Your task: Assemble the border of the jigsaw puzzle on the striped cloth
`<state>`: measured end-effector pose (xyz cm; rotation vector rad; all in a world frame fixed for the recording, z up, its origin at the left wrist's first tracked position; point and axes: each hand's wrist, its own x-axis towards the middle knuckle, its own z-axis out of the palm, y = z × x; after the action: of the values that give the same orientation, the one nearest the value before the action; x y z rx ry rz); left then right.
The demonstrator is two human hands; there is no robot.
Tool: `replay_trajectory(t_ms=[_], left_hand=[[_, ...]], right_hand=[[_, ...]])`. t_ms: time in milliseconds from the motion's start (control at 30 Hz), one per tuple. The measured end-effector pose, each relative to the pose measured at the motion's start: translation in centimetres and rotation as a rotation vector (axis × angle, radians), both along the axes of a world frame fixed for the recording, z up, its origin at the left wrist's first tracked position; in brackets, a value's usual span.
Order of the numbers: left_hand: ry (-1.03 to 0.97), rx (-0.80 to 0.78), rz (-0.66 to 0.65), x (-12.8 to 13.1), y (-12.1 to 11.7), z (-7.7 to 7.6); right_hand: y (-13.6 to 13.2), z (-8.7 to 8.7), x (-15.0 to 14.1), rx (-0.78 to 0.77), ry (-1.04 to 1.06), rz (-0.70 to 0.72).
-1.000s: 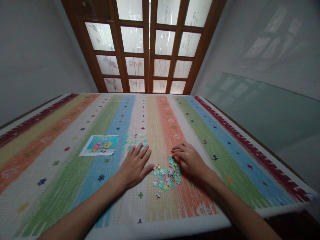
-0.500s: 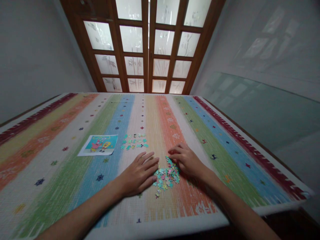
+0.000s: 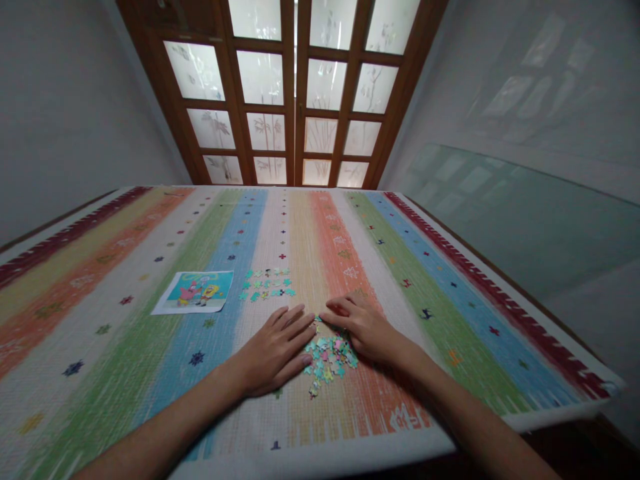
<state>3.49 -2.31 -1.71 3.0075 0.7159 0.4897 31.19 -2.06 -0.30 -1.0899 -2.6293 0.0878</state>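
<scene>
The left grip (image 3: 277, 350) lies palm down with its fingers stretched out and slightly apart, clamped on nothing that shows. Its thumb and fingertips reach the left edge of a loose pile of puzzle pieces (image 3: 330, 360), mostly turquoise with touches of pink and yellow. The right grip (image 3: 365, 328) is at the far right side of that pile, fingers bent and pointing toward the left grip; whether its fingertips are together on a piece cannot be told, since the hand hides them from below. The two grips are near each other without touching, and the pile sits between them and spreads toward the person, a few pieces trailing off at its near end.

Beyond the left grip, just past its fingertips, sorted pieces (image 3: 267, 284) are laid out in three short rows, apart from one another. To the left of those rows, ahead and to the left of the left grip, a printed sheet (image 3: 195, 293) lies flat, showing cartoon figures on turquoise. Under both grips, a striped cloth (image 3: 310, 267) covers the table. Far ahead of the grips stand wooden doors (image 3: 300, 127) with frosted panes.
</scene>
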Motion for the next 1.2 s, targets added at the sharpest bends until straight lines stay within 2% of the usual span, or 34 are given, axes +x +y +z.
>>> replay_trajectory(t_ms=[133, 367, 800, 1200], left_hand=[[-0.01, -0.001, -0.003, 0.0, 0.0, 0.0], [-0.03, -0.008, -0.001, 0.1, -0.1, 0.5], [-0.09, 0.015, -0.042, 0.3, -0.1, 1.1], [-0.085, 0.024, -0.084, 0.2, -0.1, 0.6]], right_hand=[[-0.1, 0.1, -0.1, 0.013, 0.018, 0.006], [0.8, 0.3, 1.0, 0.069, 0.16, -0.084], [0.6, 0.4, 1.1, -0.006, 0.089, -0.012], [-0.2, 0.6, -0.2, -0.031, 0.039, 0.027]])
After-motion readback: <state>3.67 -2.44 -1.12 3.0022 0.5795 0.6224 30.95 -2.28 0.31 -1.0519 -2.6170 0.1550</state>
